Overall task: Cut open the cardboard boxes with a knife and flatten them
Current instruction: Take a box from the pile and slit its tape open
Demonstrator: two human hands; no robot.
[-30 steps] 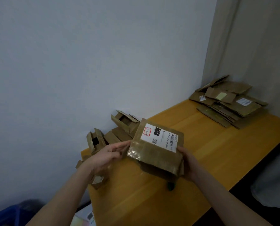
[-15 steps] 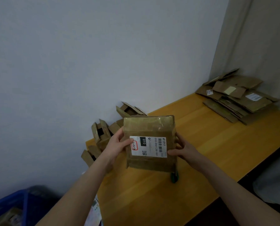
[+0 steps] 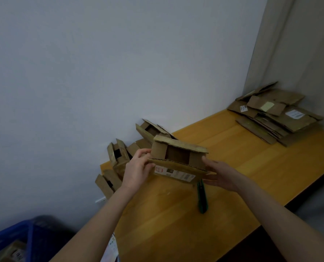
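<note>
I hold a small cardboard box [image 3: 178, 159] above the wooden table [image 3: 252, 167], its open end turned toward me so the dark inside shows, flaps spread above and below. A white shipping label sits on its lower face. My left hand [image 3: 137, 170] grips the box's left edge, thumb and fingers curled round it. My right hand [image 3: 218, 175] holds the right side, fingers under the lower flap. A green utility knife [image 3: 202, 197] lies on the table just below the box, partly hidden by it.
Several open boxes [image 3: 123, 156] lean against the wall at the table's left end. A pile of flattened cardboard [image 3: 274, 114] lies at the far right corner. A blue crate [image 3: 12, 241] with a box inside stands at the lower left.
The box has been turned: its labelled face, which faced me, now points down and its open end faces me. Both hands have stayed on its sides.
</note>
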